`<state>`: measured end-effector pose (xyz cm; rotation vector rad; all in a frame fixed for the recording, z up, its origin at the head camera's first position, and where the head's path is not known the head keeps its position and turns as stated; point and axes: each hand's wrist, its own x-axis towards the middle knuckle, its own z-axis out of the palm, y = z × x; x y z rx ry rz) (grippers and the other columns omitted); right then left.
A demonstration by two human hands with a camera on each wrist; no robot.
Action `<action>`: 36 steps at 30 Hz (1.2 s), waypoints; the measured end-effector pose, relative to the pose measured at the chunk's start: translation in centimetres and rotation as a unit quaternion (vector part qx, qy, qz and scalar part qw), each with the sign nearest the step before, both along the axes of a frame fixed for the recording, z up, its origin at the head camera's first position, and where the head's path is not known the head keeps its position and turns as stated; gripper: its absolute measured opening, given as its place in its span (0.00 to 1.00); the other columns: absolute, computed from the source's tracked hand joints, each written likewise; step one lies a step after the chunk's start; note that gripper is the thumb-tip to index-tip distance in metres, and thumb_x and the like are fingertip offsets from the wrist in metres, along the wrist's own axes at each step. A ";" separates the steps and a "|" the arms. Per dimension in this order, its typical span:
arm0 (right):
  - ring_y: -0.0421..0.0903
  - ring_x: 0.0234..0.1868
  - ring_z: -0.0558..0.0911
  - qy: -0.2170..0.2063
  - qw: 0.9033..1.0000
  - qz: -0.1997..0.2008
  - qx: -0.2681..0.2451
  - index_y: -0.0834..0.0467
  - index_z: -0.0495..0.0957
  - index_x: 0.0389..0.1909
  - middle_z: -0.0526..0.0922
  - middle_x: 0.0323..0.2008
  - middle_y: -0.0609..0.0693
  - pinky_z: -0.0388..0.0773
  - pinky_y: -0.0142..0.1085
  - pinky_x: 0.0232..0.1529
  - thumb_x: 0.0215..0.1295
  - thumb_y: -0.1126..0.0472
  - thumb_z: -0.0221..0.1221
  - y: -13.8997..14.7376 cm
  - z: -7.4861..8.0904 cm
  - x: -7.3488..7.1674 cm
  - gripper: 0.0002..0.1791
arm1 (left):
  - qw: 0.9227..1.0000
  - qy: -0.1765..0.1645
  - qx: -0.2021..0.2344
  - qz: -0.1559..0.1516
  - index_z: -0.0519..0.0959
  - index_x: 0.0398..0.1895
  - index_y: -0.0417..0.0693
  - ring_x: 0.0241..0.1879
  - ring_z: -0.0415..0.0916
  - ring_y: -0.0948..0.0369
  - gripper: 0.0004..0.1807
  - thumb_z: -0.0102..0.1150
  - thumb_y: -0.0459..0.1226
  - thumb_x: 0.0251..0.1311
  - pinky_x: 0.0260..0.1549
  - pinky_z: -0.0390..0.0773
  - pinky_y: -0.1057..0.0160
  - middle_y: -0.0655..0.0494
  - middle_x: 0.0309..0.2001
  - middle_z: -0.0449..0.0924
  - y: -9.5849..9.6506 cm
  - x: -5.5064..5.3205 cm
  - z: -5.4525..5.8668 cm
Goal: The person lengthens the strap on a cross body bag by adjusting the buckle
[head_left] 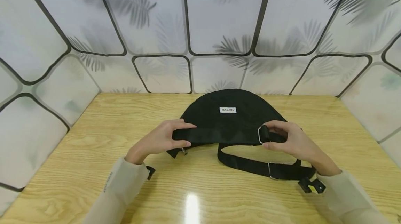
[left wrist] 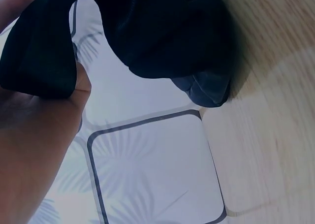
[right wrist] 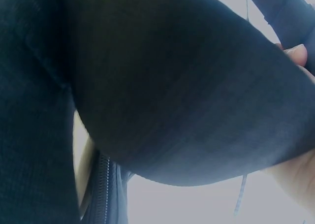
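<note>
A black fabric bag [head_left: 235, 121] with a rounded top lies on the table, its small white label [head_left: 228, 110] upside down. Across its near edge runs a black strap [head_left: 203, 135]. My left hand [head_left: 163, 137] grips the strap's left end between thumb and fingers; the left wrist view shows the strap [left wrist: 39, 61] looped over that hand. My right hand [head_left: 294, 140] pinches the strap beside a metal ring [head_left: 259, 135]. Below, a loop of webbing [head_left: 244, 166] with a metal slider [head_left: 272, 172] hangs toward me. In the right wrist view, wide webbing [right wrist: 197, 101] hides most of the right hand.
The bag lies on a light wood-grain table [head_left: 150, 196]. A patterned fabric screen [head_left: 219, 18] encloses the back and both sides. A small metal clasp [head_left: 184, 151] shows under the bag's left edge, and a zip [right wrist: 102, 189] is visible in the right wrist view.
</note>
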<state>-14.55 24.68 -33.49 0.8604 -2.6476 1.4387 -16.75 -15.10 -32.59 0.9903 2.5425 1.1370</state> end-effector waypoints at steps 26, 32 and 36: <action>0.35 0.45 0.78 -0.018 0.998 -0.028 0.050 0.63 0.80 0.57 0.81 0.49 0.52 0.75 0.29 0.43 0.60 0.66 0.71 0.5 0.3 0.3 0.23 | 0.999 -0.037 -0.020 -0.005 0.73 0.69 0.39 0.61 0.73 0.48 0.28 0.66 0.36 0.67 0.57 0.73 0.46 0.43 0.65 0.74 -1.3 -0.6 -0.7; 0.33 0.51 0.78 -0.019 0.999 -0.014 0.036 0.64 0.79 0.58 0.82 0.54 0.55 0.74 0.26 0.48 0.61 0.66 0.71 -0.4 1.0 0.2 0.24 | 0.998 -0.030 -0.034 -0.038 0.70 0.71 0.37 0.60 0.73 0.49 0.32 0.66 0.40 0.68 0.55 0.74 0.49 0.44 0.63 0.74 -0.1 -0.8 0.0; 0.33 0.52 0.79 -0.020 0.999 -0.006 0.030 0.63 0.79 0.59 0.82 0.54 0.54 0.74 0.26 0.49 0.62 0.66 0.71 -0.8 1.5 0.1 0.24 | 0.997 -0.003 -0.022 -0.069 0.72 0.68 0.35 0.51 0.76 0.54 0.28 0.64 0.40 0.69 0.47 0.77 0.56 0.47 0.52 0.78 1.1 -0.8 0.5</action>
